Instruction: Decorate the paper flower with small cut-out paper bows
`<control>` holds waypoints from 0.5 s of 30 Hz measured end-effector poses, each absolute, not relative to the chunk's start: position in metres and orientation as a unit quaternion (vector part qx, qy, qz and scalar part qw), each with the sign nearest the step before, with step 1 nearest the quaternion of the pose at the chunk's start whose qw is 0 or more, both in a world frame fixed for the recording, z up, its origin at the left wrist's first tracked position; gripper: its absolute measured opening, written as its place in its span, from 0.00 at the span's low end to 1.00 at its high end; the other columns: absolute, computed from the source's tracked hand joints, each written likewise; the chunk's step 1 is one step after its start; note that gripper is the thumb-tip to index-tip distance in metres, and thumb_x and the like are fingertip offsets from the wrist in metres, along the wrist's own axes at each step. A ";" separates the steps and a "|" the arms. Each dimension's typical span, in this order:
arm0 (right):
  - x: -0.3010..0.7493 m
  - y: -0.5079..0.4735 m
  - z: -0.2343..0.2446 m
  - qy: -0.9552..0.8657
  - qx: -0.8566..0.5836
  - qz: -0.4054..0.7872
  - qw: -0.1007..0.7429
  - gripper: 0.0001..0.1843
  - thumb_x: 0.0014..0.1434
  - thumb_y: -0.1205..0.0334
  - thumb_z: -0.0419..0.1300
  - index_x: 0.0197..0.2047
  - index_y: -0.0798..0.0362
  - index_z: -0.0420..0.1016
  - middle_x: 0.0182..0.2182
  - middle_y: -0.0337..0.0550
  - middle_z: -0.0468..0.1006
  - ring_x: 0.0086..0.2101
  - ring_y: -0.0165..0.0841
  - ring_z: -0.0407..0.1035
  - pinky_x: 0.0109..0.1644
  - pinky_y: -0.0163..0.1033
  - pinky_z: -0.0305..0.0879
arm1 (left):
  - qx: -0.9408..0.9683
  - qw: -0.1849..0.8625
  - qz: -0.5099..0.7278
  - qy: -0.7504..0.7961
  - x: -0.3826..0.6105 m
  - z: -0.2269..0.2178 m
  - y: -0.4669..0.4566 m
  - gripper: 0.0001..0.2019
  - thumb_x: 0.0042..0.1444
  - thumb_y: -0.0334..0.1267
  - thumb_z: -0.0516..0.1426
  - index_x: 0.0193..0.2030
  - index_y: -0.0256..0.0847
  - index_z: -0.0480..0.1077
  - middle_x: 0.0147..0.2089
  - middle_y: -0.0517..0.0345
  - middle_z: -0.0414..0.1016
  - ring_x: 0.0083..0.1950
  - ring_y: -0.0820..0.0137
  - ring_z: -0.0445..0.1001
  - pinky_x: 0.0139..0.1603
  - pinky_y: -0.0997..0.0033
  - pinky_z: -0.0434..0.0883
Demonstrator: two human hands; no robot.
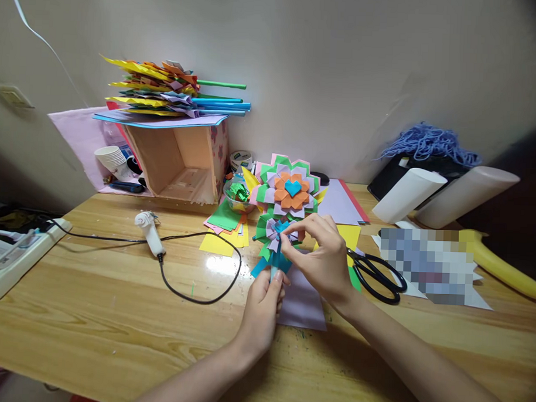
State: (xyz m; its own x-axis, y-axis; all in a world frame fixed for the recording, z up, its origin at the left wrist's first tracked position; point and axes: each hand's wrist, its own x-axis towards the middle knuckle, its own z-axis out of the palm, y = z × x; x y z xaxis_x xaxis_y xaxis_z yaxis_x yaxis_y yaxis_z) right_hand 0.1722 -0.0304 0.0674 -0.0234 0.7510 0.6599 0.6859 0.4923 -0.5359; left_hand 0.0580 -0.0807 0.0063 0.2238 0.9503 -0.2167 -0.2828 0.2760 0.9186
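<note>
A folded paper flower with layered pink, green, lilac and orange petals and a blue heart at its centre stands upright over the table. Below its large bloom, on the same piece, is a smaller lilac and green bloom with blue paper leaves under it. My left hand is closed round the stem beneath those leaves. At the small bloom, my right hand pinches with thumb and index finger at its blue centre. A lilac sheet lies on the table below both hands.
A white glue gun and its looping black cord lie to the left. Black-handled scissors are at right. Behind stand an open box topped with paper flowers, a bowl of scraps, and white rolls. A power strip sits far left.
</note>
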 end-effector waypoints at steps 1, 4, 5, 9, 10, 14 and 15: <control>0.173 -0.030 0.068 -0.716 -0.502 0.036 0.484 0.01 0.51 0.65 0.59 0.29 0.51 0.72 0.24 0.39 0.67 0.30 0.34 0.60 0.39 0.40 0.59 | 0.393 0.675 0.457 0.426 0.058 0.006 -0.081 0.15 0.57 0.50 0.50 0.29 0.40 0.57 0.21 0.69 0.47 0.20 0.80 0.44 0.19 0.79 0.46; 0.173 -0.030 0.069 -0.720 -0.498 0.045 0.481 0.02 0.51 0.64 0.59 0.31 0.50 0.73 0.25 0.39 0.68 0.31 0.35 0.61 0.38 0.40 0.59 | 0.394 0.674 0.457 0.426 0.058 0.006 -0.080 0.16 0.56 0.51 0.51 0.29 0.40 0.57 0.21 0.69 0.47 0.20 0.80 0.44 0.19 0.79 0.46; 0.173 -0.030 0.070 -0.721 -0.497 0.047 0.480 0.01 0.51 0.64 0.59 0.30 0.50 0.73 0.24 0.39 0.67 0.31 0.35 0.61 0.38 0.40 0.59 | 0.394 0.674 0.456 0.426 0.058 0.006 -0.080 0.16 0.56 0.51 0.51 0.29 0.40 0.57 0.21 0.69 0.47 0.20 0.80 0.44 0.19 0.79 0.46; 0.173 -0.030 0.072 -0.722 -0.498 0.049 0.478 0.03 0.51 0.65 0.59 0.26 0.51 0.71 0.23 0.39 0.66 0.31 0.34 0.60 0.37 0.40 0.59 | 0.396 0.676 0.456 0.422 0.057 0.005 -0.079 0.16 0.57 0.50 0.50 0.29 0.39 0.57 0.21 0.69 0.47 0.20 0.80 0.44 0.19 0.79 0.46; 0.173 -0.029 0.072 -0.722 -0.500 0.049 0.476 0.03 0.51 0.65 0.59 0.26 0.51 0.71 0.23 0.39 0.66 0.31 0.34 0.60 0.37 0.40 0.59 | 0.397 0.676 0.456 0.421 0.057 0.005 -0.079 0.15 0.57 0.50 0.50 0.29 0.39 0.57 0.21 0.69 0.47 0.20 0.80 0.44 0.20 0.79 0.46; 0.171 -0.030 0.072 -0.719 -0.503 0.054 0.477 0.03 0.50 0.67 0.59 0.26 0.51 0.70 0.23 0.38 0.67 0.31 0.34 0.60 0.37 0.39 0.59 | 0.396 0.676 0.453 0.426 0.057 0.005 -0.080 0.15 0.57 0.50 0.50 0.30 0.39 0.58 0.21 0.68 0.48 0.20 0.80 0.44 0.20 0.79 0.46; 0.171 -0.030 0.073 -0.719 -0.502 0.056 0.479 0.03 0.50 0.67 0.59 0.26 0.51 0.70 0.23 0.38 0.67 0.30 0.34 0.60 0.37 0.39 0.59 | 0.395 0.676 0.452 0.427 0.057 0.005 -0.081 0.15 0.57 0.50 0.50 0.30 0.39 0.58 0.21 0.68 0.48 0.20 0.80 0.44 0.19 0.79 0.46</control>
